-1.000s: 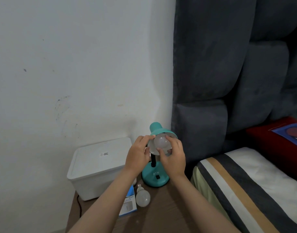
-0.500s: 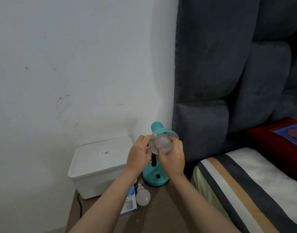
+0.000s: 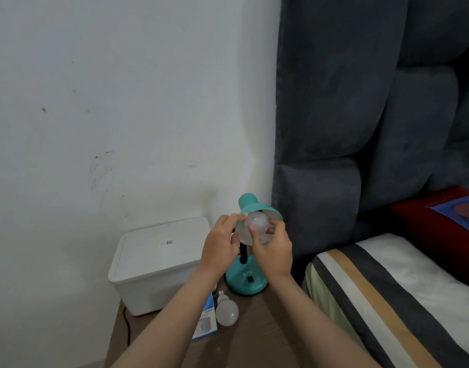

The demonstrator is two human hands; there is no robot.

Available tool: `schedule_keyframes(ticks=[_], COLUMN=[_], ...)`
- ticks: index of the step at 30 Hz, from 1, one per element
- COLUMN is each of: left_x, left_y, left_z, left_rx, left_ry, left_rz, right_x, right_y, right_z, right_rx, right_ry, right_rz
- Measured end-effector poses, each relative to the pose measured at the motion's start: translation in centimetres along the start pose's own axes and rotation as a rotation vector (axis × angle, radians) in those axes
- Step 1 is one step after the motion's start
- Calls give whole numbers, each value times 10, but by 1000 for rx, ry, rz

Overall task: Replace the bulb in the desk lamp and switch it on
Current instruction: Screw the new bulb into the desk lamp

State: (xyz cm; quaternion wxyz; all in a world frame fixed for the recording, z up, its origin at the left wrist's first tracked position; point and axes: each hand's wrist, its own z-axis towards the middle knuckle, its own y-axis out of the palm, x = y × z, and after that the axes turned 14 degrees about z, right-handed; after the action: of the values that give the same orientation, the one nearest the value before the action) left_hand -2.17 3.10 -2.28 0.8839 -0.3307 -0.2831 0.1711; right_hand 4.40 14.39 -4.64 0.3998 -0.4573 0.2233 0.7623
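A small teal desk lamp [image 3: 245, 280] stands on a brown bedside table, its shade [image 3: 254, 207] tilted toward me. A frosted white bulb [image 3: 256, 223] sits in the mouth of the shade. My right hand [image 3: 273, 251] grips the bulb from below and the right, thumb across its front. My left hand [image 3: 220, 248] holds the shade's left rim, fingertips touching the bulb's edge. The lamp is unlit. A black switch [image 3: 250, 279] shows on the base. A second white bulb [image 3: 226, 310] lies on the table in front of the base.
A white lidded plastic box [image 3: 159, 264] stands left of the lamp against the wall. A blue and white bulb carton [image 3: 205, 324] lies partly under my left forearm. A dark padded headboard [image 3: 347, 128] and a striped bed [image 3: 387, 288] fill the right side.
Both hands stay on the shade and bulb. My right thumb has shifted slightly across the bulb's front; the lamp has not moved.
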Motion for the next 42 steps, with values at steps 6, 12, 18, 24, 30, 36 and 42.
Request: schedule_keyframes(ticks=[6, 12, 18, 24, 30, 36, 42], left_x=[2, 2, 3, 4, 4, 5, 4], left_y=[0, 0, 0, -1, -2, 0, 0], left_z=[-1, -1, -1, -1, -2, -2, -2], left_rx=[8, 2, 12, 6, 7, 19, 18], left_ry=[-3, -13, -11, -14, -17, -28, -34], left_rz=[-1, -7, -3, -6, -11, -31, -42], right_x=[7, 1, 5, 0, 5, 2, 1], right_y=[-4, -4, -6, -5, -7, -3, -6], right_z=[-4, 1, -1, 1, 0, -1, -1], right_rx=[-86, -33, -85, -13, -126, -28, -88], right_ry=[-213, -75, -150, 38, -168, -34, -170], right_rz=[-43, 23, -37, 56, 6, 100, 26])
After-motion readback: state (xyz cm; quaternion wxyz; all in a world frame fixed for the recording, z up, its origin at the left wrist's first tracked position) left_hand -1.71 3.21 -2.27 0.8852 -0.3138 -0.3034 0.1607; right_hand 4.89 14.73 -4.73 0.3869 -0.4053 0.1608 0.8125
